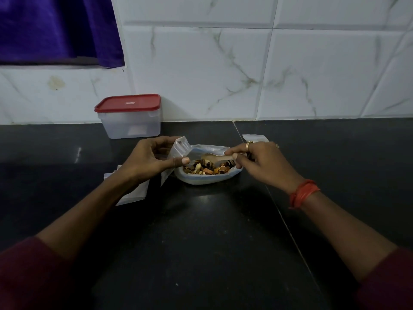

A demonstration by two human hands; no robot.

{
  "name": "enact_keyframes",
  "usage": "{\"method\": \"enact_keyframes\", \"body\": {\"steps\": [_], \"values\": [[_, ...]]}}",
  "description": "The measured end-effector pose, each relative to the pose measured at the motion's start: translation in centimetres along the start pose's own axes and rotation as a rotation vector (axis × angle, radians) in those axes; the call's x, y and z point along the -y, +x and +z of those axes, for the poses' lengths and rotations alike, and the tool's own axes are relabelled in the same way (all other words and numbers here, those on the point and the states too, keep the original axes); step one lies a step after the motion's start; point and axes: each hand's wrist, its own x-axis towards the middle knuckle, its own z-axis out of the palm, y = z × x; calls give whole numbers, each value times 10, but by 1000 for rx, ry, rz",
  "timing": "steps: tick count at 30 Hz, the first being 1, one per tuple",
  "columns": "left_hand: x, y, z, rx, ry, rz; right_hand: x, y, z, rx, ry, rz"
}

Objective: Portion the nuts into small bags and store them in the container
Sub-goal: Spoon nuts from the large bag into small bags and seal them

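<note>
1. Two hands work over a dark counter (201, 231) in the head view, with an open nut bag (207, 178) between them.
2. The left hand (154, 159) pinches a small bag (178, 148) between thumb and curled fingers. It holds the bag just off the counter, at the nut bag's left edge.
3. The right hand (257, 162) has its fingers curled round the handle of a pale spoon (214, 158). The spoon's bowl points left and lies over the nuts (205, 170).
4. The nuts are a mixed brown and tan heap inside the nut bag, whose rim is rolled down. The bag sits on the counter at mid-frame.
5. The container (131, 126) stands at the back left against the wall. It is clear-walled, and its red lid (127, 102) is on. It is well apart from both hands.
6. Spare bags (134, 193) lie flat on the counter under the left forearm. One more bag (254, 138) lies behind the right hand.
7. The right hand wears a ring (248, 145), and an orange band (304, 193) circles that wrist. Both arms end in maroon sleeves at the lower corners.
8. White marbled tiles (223, 63) cover the wall, and a purple curtain (55, 27) hangs at the top left.
</note>
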Motion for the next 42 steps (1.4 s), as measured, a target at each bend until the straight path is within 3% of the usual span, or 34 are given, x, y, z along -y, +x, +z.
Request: {"method": "enact_keyframes", "body": {"steps": [5,9,19,27,34,42], "values": [[-1,-1,-3,14,-1,-10,2,0,-8,-8,37,81],[-3,-2,-1,14,-11,4,6,-3,-4,116,177,159],[-7,-3,0,37,20,15,9,0,7,3,466,421],[-2,-2,0,42,134,33,10,1,3,-128,682,493],[-1,-1,3,27,155,48,21,1,0,-183,831,380],[-3,-3,2,15,135,35,43,-7,12,3,744,150]]}}
